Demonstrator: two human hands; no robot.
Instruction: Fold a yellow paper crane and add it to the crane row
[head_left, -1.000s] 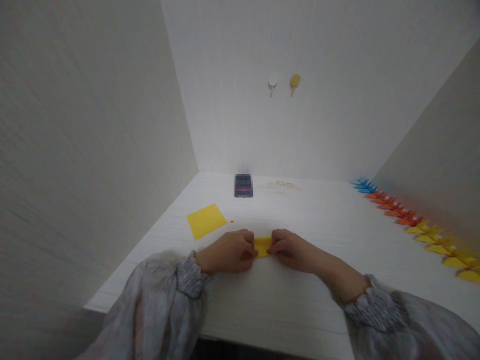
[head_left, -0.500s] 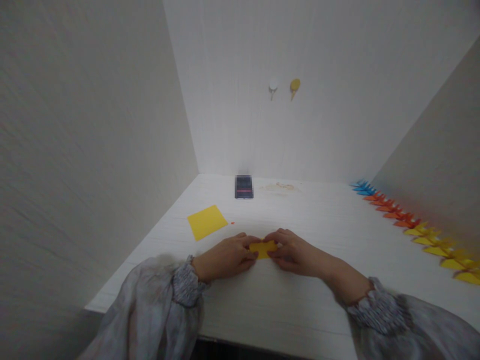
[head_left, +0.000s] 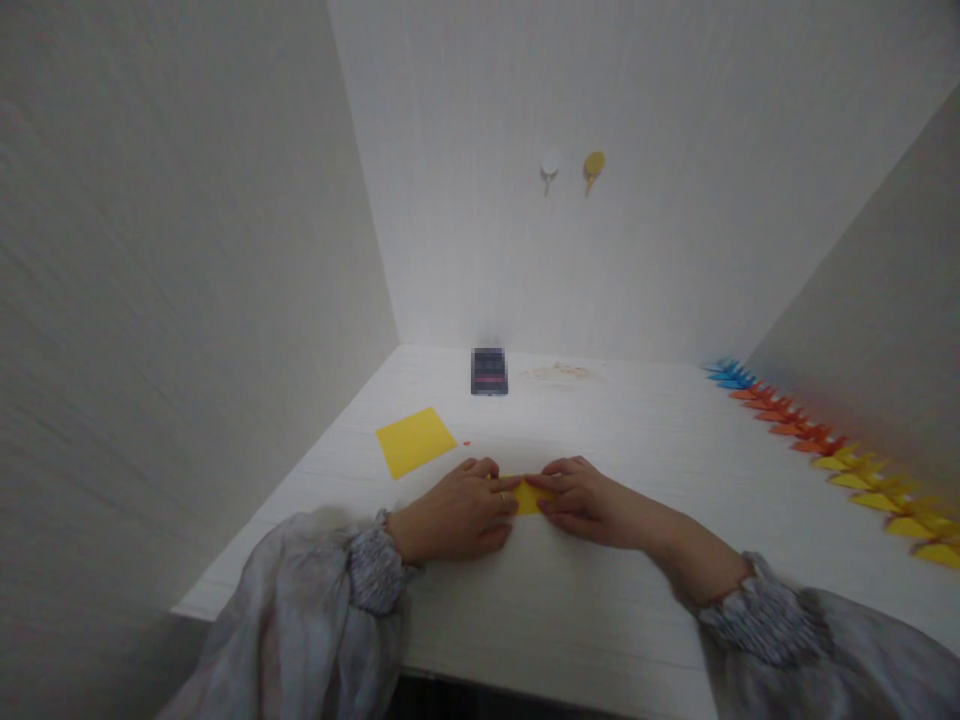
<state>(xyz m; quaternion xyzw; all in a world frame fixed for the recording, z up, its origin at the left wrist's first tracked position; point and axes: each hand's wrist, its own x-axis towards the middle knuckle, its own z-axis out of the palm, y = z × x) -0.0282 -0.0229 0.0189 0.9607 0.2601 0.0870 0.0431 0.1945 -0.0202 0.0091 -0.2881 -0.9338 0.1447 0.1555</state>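
Observation:
A small folded piece of yellow origami paper [head_left: 529, 499] lies low over the white tabletop, between my two hands. My left hand [head_left: 469, 510] covers its left end, fingers pressing on it and thumb lower down. My right hand [head_left: 581, 500] pinches the right end, with its index fingertip at the top edge near the middle. The fingertips of both hands almost meet there. Much of the paper is hidden beneath the fingers. A flat yellow paper sheet [head_left: 416, 442] rests beyond my left hand, touched by neither hand.
A dark phone-like device [head_left: 489, 372], its screen blurred, stands by the back wall. Folded blue [head_left: 731, 375], orange [head_left: 787, 415] and yellow paper pieces [head_left: 889, 500] form a row along the right wall. A tiny orange scrap [head_left: 466, 443] lies beside the sheet. Two hooks, white [head_left: 549, 168] and yellow [head_left: 593, 165], hang on the wall.
My left hand has shifted from pinching the paper's left end to lying over it, fingers on top. My right index finger has moved toward the paper's middle. The view tilted slightly.

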